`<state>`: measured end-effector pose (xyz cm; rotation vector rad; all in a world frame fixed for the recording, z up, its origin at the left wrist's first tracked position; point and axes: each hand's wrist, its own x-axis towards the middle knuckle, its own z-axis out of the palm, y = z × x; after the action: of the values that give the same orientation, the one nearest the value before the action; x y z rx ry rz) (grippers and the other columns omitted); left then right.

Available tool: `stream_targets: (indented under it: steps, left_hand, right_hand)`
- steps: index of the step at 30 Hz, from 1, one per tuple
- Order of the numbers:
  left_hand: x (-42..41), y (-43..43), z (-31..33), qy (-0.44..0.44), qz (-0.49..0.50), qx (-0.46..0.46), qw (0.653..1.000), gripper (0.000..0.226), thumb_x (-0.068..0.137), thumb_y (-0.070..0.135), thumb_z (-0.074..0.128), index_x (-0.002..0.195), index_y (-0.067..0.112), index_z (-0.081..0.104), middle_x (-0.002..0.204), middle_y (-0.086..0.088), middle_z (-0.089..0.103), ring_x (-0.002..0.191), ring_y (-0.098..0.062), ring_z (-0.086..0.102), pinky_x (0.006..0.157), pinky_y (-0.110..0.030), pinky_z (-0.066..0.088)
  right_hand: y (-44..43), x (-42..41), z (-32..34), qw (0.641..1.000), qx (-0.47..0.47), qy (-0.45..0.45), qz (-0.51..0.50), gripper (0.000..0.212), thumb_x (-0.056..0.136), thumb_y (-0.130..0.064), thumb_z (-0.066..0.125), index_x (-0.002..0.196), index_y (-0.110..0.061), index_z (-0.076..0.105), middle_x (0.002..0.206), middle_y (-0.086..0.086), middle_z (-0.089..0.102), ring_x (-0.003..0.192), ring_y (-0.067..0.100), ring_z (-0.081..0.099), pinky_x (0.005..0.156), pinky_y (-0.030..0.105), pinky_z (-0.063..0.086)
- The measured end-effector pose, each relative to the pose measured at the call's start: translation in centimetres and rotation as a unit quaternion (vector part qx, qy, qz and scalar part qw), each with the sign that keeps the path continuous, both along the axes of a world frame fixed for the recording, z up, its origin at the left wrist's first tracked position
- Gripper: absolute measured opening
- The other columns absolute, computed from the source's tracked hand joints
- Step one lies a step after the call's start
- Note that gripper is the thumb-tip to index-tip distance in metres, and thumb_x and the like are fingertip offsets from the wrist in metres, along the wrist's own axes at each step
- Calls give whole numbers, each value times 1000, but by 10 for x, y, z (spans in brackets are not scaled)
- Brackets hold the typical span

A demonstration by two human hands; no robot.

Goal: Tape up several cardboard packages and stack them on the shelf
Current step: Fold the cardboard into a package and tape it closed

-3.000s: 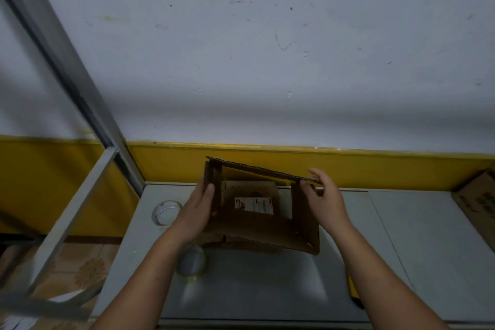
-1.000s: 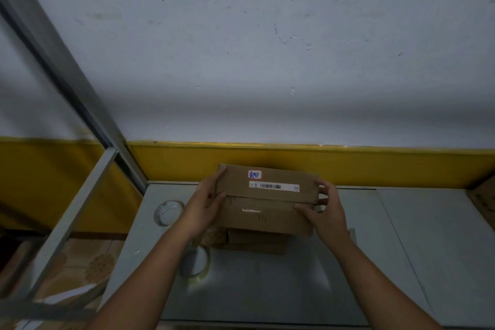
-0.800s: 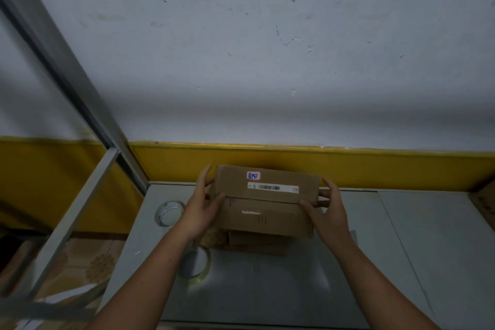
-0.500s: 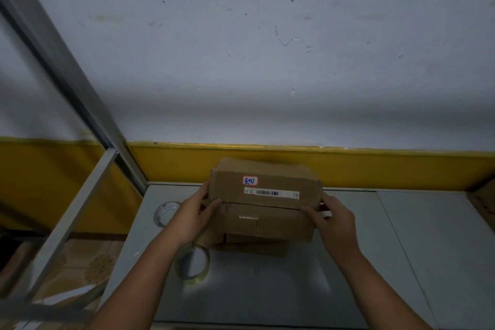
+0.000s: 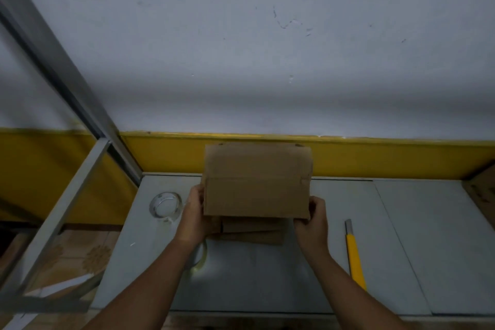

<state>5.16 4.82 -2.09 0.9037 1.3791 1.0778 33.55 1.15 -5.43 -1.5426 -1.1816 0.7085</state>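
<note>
No legible text, cardboard box plain-faced (dim light)

Box above flattened cardboard — tape roll to its left, knife to its right.

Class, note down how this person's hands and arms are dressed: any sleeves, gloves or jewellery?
The left hand and right hand are bare: no gloves, rings or watch show. The forearms are uncovered too, with no sleeve in view.

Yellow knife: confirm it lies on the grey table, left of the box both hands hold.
Wrong side: the head view shows the yellow knife lying on the grey table right of the cardboard box that the left hand and right hand hold.
</note>
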Motion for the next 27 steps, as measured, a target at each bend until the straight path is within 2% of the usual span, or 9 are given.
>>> stream_targets:
  steps: [3,5,7,11,14,19,22,25,27]
  left_hand:
    - [6,-9,-4,-84,17,-83,993,35,106,44,44,111,24,72,113,-13,74,101,-30,69,88,-45,57]
    - [-5,-13,-12,0,-67,-24,997,22,111,25,50,123,30,69,119,1,74,114,-25,70,90,-33,60]
    - [-23,-15,-18,145,-199,50,968,54,99,9,73,141,37,52,127,25,67,123,-7,65,94,-18,55]
    - [-56,-13,-22,260,-342,9,903,117,60,49,102,152,47,30,138,35,55,129,9,55,102,-17,51]
    - [-62,-11,-14,263,-362,-62,892,89,71,82,75,139,34,45,124,25,65,124,-9,63,99,-22,52]
    - [-67,-5,2,122,-275,-177,937,94,89,90,27,157,29,48,152,8,56,143,-13,51,121,-35,40]
    - [-63,4,12,149,-280,-166,934,89,80,101,33,113,31,77,120,11,74,112,-9,69,101,-29,49]
    - [-56,13,17,223,-253,-131,932,78,71,102,45,62,27,64,66,-1,61,61,-13,59,71,-31,45]
    - [-54,16,14,232,-240,-123,935,73,76,95,53,58,24,62,58,1,57,52,-10,54,62,-28,43]
  right_hand:
    - [-7,5,-15,996,-60,36,63,53,89,1,74,121,-32,48,122,-2,61,112,10,64,86,20,56]
    - [-13,14,-26,990,-98,36,98,64,87,-8,81,131,-34,42,132,-15,57,119,-3,59,94,14,52]
    - [-20,26,-30,983,-138,24,118,73,84,-34,87,138,-38,38,133,-35,52,122,-16,52,95,7,47]
    - [-30,37,-33,968,-214,14,128,71,75,-82,70,135,-54,42,133,-39,51,116,-28,46,90,2,43]
    - [-30,36,-30,953,-260,31,150,72,88,-70,63,149,-36,45,142,-18,56,125,-7,52,105,19,41]
    - [-16,40,-22,932,-334,101,99,35,112,-16,37,140,-5,55,147,20,55,128,28,56,101,25,45]
    - [-3,42,-3,910,-360,193,67,53,109,-51,35,136,-12,58,136,10,62,128,28,58,106,44,46]
    - [12,41,12,904,-384,165,90,54,95,-74,43,119,-30,64,120,1,70,117,23,64,103,50,51]
    - [19,40,15,902,-392,146,106,59,87,-80,50,116,-32,69,116,0,74,112,22,67,97,48,54]
